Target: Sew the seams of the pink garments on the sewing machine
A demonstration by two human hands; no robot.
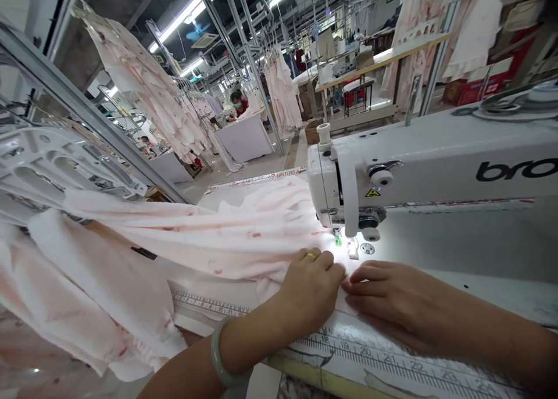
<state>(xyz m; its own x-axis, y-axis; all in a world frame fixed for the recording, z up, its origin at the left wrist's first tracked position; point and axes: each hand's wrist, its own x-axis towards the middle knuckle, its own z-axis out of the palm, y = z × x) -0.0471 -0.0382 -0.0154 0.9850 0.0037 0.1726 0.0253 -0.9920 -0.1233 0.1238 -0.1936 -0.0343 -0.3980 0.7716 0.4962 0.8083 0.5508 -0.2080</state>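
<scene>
A pale pink printed garment (235, 236) stretches across the sewing table from the left up to the sewing machine (344, 178). My left hand (316, 283), wearing a ring, is closed on the fabric just in front of the needle area. Close beside it, my right hand (387, 294) has its thumb and fingertips together at the fabric's edge, near my left fingers. A green presser foot part (337, 239) sits under the lit machine head, just beyond my hands. The fabric between my fingertips is mostly hidden.
A measuring tape (375, 352) runs along the table's front edge. More pink fabric (87, 288) hangs over a white rack (56, 161) at left. Garments (143, 91) hang behind, and a co-worker (239, 104) sits at a far table.
</scene>
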